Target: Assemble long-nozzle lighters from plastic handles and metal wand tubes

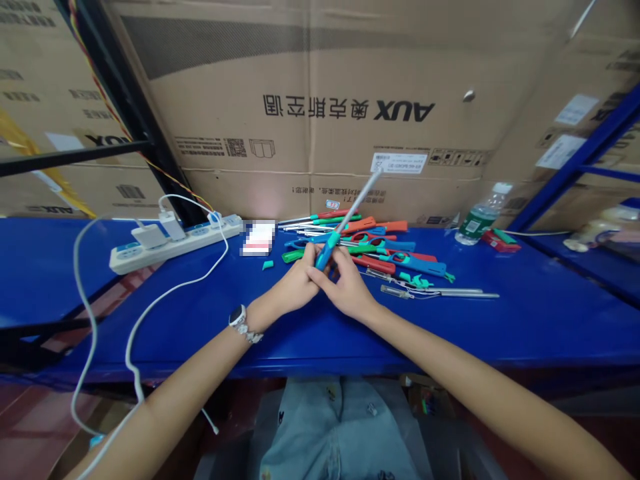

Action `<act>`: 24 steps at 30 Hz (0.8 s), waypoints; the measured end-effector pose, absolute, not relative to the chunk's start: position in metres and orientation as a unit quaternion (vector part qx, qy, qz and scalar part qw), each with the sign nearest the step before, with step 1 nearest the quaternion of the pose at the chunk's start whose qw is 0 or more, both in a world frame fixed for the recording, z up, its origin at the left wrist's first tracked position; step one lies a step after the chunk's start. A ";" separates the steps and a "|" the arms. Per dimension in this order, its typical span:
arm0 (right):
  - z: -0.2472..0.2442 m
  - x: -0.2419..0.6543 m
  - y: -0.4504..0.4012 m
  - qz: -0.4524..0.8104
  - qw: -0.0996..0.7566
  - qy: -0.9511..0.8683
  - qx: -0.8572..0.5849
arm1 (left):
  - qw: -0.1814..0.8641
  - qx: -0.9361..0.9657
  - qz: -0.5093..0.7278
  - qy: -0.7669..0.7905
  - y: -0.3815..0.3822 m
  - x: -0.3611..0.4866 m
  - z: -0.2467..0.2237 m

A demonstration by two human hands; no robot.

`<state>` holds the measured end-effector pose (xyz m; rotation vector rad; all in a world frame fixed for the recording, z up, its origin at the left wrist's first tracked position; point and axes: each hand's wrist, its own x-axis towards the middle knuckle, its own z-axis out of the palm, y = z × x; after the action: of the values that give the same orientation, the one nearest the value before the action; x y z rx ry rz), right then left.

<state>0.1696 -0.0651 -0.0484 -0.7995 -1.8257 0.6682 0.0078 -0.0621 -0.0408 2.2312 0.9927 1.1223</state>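
Note:
Both my left hand [303, 279] and my right hand [349, 285] are closed around the handle of a blue long-necked lighter [327, 252]. Its silver tube tilts up and to the right, and a teal collar shows at the tube's base. Part of the handle is hidden by my fingers. Just beyond my hands lies a pile of similar lighters [395, 245] in red, blue, green and orange. Right of my right hand are loose silver tubes [465, 293], small clear parts with wires [396, 291] and teal plastic pieces [415, 281].
On the blue table [525, 320], a white power strip [175, 247] with plugged-in chargers stands at left, its white cables hanging over the front edge. A water bottle [483, 217] and a small red box [500, 241] are at right. Large cardboard boxes [345, 60] rise behind.

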 end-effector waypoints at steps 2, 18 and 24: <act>-0.049 0.169 -0.069 0.249 0.503 -0.755 -0.338 | 0.235 0.812 0.423 0.327 -0.062 0.015 -0.043; -0.035 0.204 -0.057 0.101 0.148 -0.910 -0.373 | -0.090 0.870 0.406 0.266 -0.115 -0.021 -0.014; -0.043 0.200 -0.053 0.038 0.143 -0.935 -0.323 | -0.063 0.870 0.380 0.307 -0.072 -0.011 -0.013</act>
<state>0.2002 -0.0528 -0.0427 -0.9316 -2.6966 0.1090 -0.0113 -0.0717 -0.0127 2.8485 1.0057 1.2437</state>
